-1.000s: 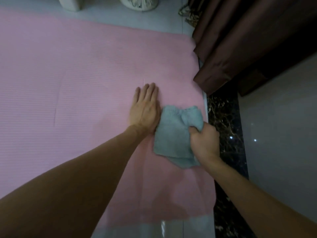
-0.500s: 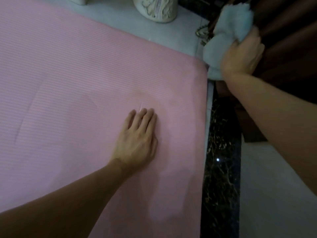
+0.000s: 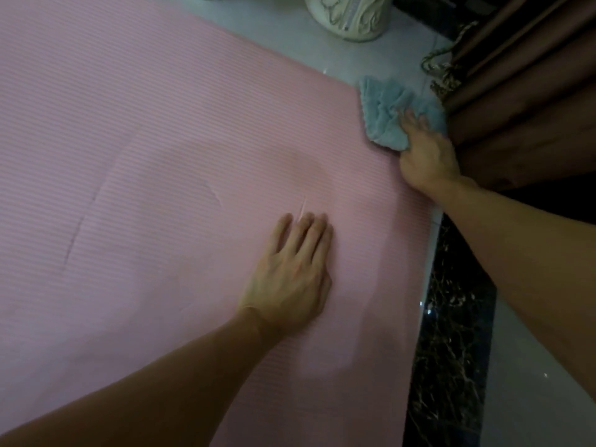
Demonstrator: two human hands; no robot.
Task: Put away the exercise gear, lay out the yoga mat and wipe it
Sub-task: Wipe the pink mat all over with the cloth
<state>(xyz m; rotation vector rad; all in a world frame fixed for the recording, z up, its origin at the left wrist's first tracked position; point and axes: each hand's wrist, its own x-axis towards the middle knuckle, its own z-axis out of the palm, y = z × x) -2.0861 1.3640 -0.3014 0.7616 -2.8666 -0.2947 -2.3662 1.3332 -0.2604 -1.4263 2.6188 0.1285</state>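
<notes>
Head view: the right hand (image 3: 425, 156) has brought the cloth (image 3: 385, 114) down from mid-air onto the far right corner of the mat (image 3: 161, 140), grip clamped on the bunched fabric. Meanwhile the left hand (image 3: 290, 279) stays flat, fingers straight, pinning the mat, so the wiping looks set to cover that corner.

The left hand (image 3: 290, 275) lies flat, palm down, fingers straight and together; the right arm (image 3: 516, 240) reaches forward (nearly straight), the right hand (image 3: 425, 156) gripping a crumpled blue-grey terry cloth (image 3: 383, 114).

Pale floor (image 3: 274, 24) bears the pink yoga mat (image 3: 161, 156), flat; a cream base (image 3: 348, 14), perhaps a vase, beyond.
</notes>
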